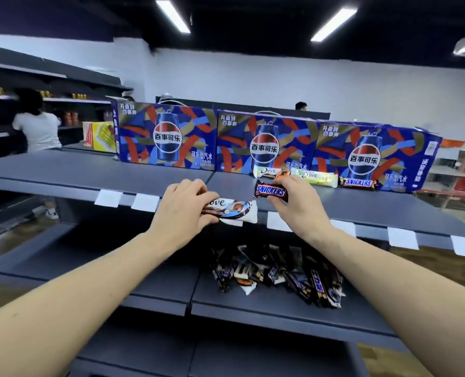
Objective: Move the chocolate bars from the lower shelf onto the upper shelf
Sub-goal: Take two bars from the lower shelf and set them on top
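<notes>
My left hand grips a brown and white Dove bar at the front edge of the upper shelf. My right hand holds a small Snickers bar just above that shelf. Further back on the upper shelf lie a Dove bar, a light green Dove bar and another Snickers bar. On the lower shelf a heap of several chocolate bars lies between my forearms.
Three blue Pepsi cartons stand in a row along the back of the upper shelf. White price tags hang on its front edge. A person in a white shirt stands at shelves on the far left.
</notes>
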Available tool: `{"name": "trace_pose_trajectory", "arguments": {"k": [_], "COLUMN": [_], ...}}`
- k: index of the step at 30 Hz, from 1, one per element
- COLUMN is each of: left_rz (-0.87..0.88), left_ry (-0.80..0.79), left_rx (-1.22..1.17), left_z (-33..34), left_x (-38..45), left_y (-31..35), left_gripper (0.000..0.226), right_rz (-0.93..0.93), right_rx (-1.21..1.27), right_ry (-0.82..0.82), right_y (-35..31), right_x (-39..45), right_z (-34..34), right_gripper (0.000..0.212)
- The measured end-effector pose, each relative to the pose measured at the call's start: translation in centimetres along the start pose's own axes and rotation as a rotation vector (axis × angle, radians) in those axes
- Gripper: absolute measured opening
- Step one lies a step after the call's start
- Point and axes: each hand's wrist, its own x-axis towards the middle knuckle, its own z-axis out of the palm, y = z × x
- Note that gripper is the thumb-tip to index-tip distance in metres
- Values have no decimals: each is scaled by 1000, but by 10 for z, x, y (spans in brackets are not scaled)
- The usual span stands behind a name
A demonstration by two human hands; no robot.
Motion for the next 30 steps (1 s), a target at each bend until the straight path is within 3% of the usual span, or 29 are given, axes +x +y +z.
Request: {"name": "trace_pose_trajectory", "arguments": {"k": [10, 30], "left_rz": [-30, -90], "left_ry": [-106, -321], "left_rx": [-34, 58], "left_z": [61, 175], "left_x": [85, 198], "left_y": [-57, -60], "left_gripper": [41, 36], "right_rz": [175, 174], "right_rx": [-42, -56], "right_ry": [-38, -96], "right_y": [14, 107], "right_x": [66, 165], "right_z": [54, 107], "right_gripper": [26, 25]}}
